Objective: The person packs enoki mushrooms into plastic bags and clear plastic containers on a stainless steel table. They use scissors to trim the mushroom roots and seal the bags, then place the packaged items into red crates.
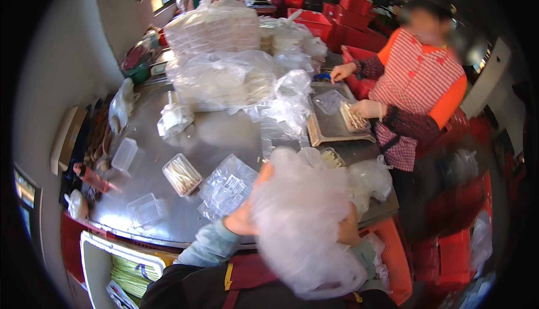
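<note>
A large, blurred translucent plastic bag [301, 220] hangs between my two hands, over the table's front edge. My left hand [248, 212] grips its left side, and my right hand [348, 227] holds its right side, partly covered by the plastic. What the bag contains cannot be made out. Left of it, flat printed plastic bags [229, 184] lie on the metal table [219, 132], beside a clear tray of pale, thin stalks [182, 174]. Two empty clear plastic trays [144, 210] rest farther left. Behind the bag, more pale stalks [332, 158] show in thin plastic.
Plastic-wrapped stacks [223, 77] stand at the back. At the right, a co-worker [417, 69] handles pale stalks over a metal-topped scale or tray [320, 130]. A white foam box of green stalks [122, 246] and an orange-red crate [393, 262] stand below the front edge.
</note>
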Demonstrator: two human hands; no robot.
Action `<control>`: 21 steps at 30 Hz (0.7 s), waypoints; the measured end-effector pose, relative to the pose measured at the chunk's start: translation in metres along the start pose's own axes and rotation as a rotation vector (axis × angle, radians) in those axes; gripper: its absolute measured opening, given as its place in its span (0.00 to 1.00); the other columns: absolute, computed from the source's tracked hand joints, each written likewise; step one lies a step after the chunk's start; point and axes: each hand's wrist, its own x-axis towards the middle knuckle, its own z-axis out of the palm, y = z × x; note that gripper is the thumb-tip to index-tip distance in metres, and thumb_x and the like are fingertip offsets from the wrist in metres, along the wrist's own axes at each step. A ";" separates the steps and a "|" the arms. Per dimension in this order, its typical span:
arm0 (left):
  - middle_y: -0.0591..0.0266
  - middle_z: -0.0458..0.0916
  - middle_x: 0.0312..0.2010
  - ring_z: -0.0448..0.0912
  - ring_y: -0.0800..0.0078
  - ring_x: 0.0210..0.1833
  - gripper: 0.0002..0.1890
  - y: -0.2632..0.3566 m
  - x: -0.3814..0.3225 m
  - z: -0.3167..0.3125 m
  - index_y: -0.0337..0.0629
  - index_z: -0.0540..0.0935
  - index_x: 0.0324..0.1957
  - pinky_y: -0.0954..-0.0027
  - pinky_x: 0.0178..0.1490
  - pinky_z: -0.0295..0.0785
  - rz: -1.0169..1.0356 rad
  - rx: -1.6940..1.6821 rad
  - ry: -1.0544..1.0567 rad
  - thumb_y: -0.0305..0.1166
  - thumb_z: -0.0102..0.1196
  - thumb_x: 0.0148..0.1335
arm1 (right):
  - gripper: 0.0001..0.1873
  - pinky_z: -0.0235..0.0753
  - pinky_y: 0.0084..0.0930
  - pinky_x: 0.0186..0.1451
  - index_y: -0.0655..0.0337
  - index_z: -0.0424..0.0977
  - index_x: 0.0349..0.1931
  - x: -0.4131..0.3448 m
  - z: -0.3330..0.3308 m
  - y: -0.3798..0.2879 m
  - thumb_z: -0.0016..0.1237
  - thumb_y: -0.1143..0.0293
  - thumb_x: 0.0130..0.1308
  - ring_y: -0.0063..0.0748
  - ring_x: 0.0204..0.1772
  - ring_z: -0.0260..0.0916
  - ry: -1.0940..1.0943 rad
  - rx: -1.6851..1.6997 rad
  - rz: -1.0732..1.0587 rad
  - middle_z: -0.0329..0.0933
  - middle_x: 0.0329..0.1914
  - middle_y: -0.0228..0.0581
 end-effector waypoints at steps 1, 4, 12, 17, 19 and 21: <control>0.50 0.43 0.71 0.44 0.57 0.74 0.57 -0.010 -0.001 0.019 0.41 0.50 0.69 0.56 0.72 0.45 0.006 -0.063 0.004 0.48 0.73 0.42 | 0.25 0.68 0.24 0.59 0.67 0.63 0.60 -0.002 0.004 0.002 0.51 0.75 0.62 0.25 0.55 0.68 -0.026 -0.141 -0.116 0.71 0.52 0.37; 0.50 0.45 0.70 0.47 0.57 0.73 0.56 -0.030 -0.001 0.047 0.41 0.51 0.69 0.56 0.72 0.47 -0.183 -0.151 -0.004 0.47 0.73 0.43 | 0.27 0.67 0.26 0.59 0.66 0.61 0.62 -0.001 0.012 0.014 0.52 0.68 0.65 0.26 0.54 0.67 -0.166 0.241 0.238 0.70 0.49 0.35; 0.50 0.52 0.68 0.52 0.57 0.71 0.52 -0.060 0.032 0.055 0.40 0.54 0.69 0.56 0.71 0.50 -0.359 -0.325 -0.105 0.44 0.71 0.46 | 0.41 0.59 0.35 0.67 0.56 0.61 0.65 -0.051 -0.020 -0.046 0.56 0.44 0.55 0.50 0.69 0.54 0.191 -0.848 -0.632 0.50 0.70 0.54; 0.49 0.56 0.67 0.56 0.57 0.69 0.50 -0.078 0.027 0.106 0.39 0.55 0.68 0.56 0.70 0.52 -0.606 -0.372 -0.279 0.43 0.70 0.47 | 0.48 0.57 0.38 0.69 0.50 0.57 0.67 -0.080 -0.017 -0.032 0.65 0.61 0.43 0.62 0.72 0.47 0.187 -1.322 -0.362 0.38 0.74 0.59; 0.49 0.58 0.66 0.58 0.57 0.69 0.49 -0.084 0.022 0.122 0.39 0.56 0.68 0.56 0.70 0.53 -0.732 -0.374 -0.345 0.42 0.70 0.48 | 0.51 0.57 0.39 0.70 0.50 0.55 0.68 -0.094 -0.038 -0.024 0.65 0.67 0.38 0.63 0.71 0.47 0.310 -1.063 -0.294 0.37 0.74 0.61; 0.49 0.59 0.66 0.59 0.57 0.68 0.48 -0.084 0.019 0.130 0.39 0.57 0.68 0.56 0.70 0.54 -0.861 -0.356 -0.394 0.42 0.70 0.48 | 0.51 0.59 0.39 0.68 0.49 0.54 0.68 -0.114 -0.039 -0.012 0.64 0.71 0.39 0.63 0.68 0.52 0.327 -0.967 -0.233 0.42 0.71 0.61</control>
